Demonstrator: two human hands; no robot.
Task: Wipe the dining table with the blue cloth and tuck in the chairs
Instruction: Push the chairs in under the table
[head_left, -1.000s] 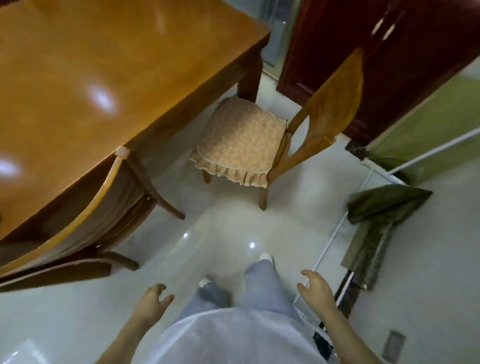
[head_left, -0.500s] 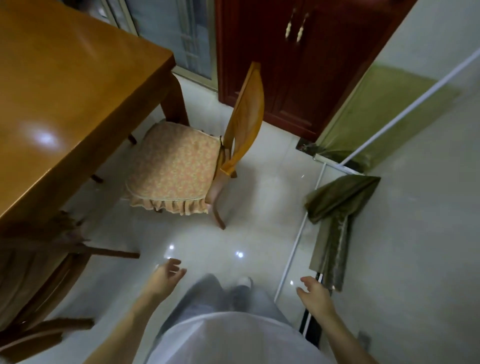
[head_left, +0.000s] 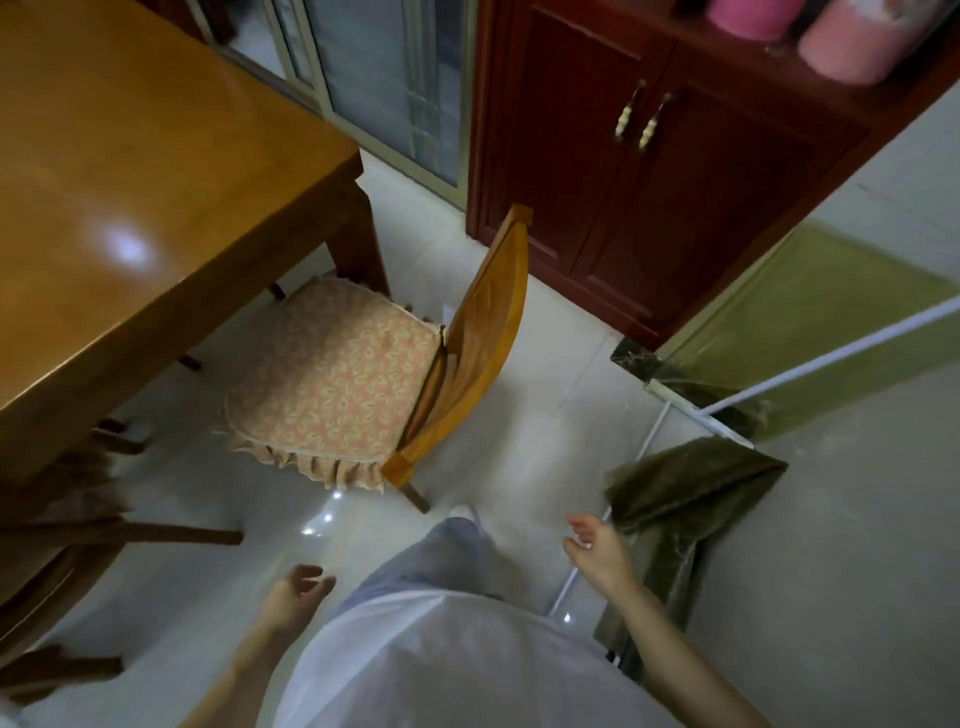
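Off the table (head_left: 156, 156) corner, the cushioned chair (head_left: 363, 374) looms nearer than 1 s ago, seat mostly out, so tuck-in seems next; left hand (head_left: 293, 597) & right hand (head_left: 597, 553) empty, grip loosely open; blue cloth not in view.

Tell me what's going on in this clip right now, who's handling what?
A person stands on the tiled floor facing a cushioned chair that sits pulled out at the corner of the dining table. The left hand and right hand are held low in front of the body, fingers loosely curled, holding and touching nothing. A second chair, blurred at the left edge, appears tucked under the table. The cushioned chair is not yet tucked in.
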